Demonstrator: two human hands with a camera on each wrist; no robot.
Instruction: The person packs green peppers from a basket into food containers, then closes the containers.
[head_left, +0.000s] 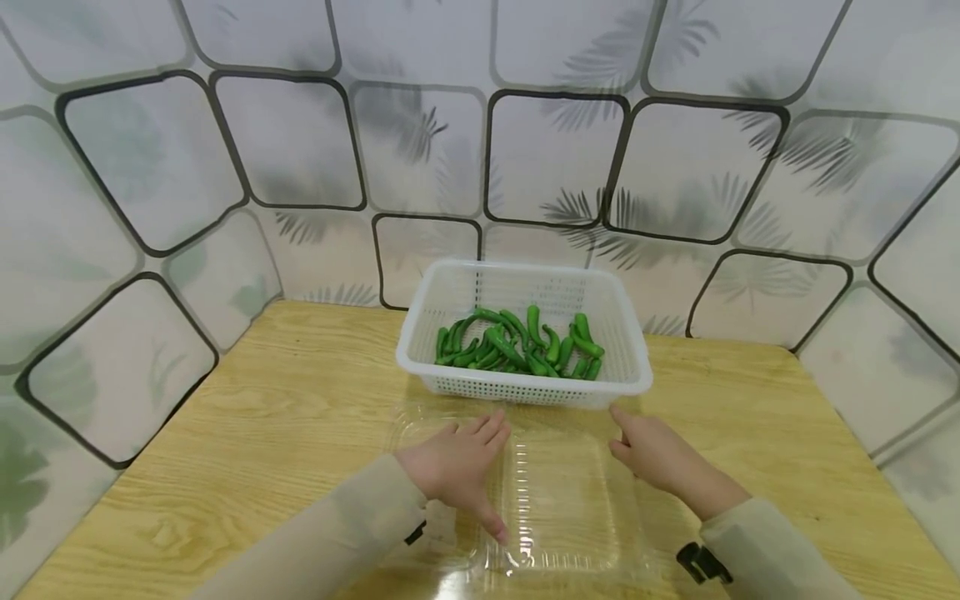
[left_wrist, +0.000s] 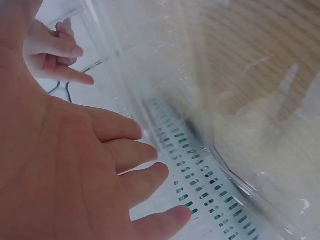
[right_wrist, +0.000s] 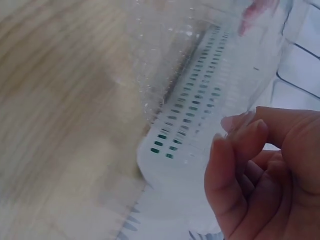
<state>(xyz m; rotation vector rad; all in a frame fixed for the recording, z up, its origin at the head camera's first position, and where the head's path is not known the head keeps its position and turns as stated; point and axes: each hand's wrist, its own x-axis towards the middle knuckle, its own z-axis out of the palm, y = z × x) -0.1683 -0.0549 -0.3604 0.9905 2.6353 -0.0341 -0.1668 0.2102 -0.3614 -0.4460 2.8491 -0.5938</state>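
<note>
A clear plastic hinged container point(head_left: 566, 500) lies spread on the table in front of the basket. My left hand point(head_left: 461, 467) is over its left half, palm down, fingers extended and thumb spread toward the middle ridge. In the left wrist view the left fingers point(left_wrist: 145, 175) reach along the clear plastic edge. The right hand point(head_left: 652, 450) is at the container's far right corner, index finger extended and thumb apart from it. In the right wrist view the other fingers of the right hand point(right_wrist: 265, 170) are bent, and the plastic edge runs up to its fingertips.
A white perforated plastic basket point(head_left: 525, 390) stands just behind the container, holding several green peppers point(head_left: 506, 348). The wooden table point(head_left: 262, 433) ends at walls covered in patterned fabric point(head_left: 420, 150). Each sleeve carries a black wrist strap point(head_left: 703, 563).
</note>
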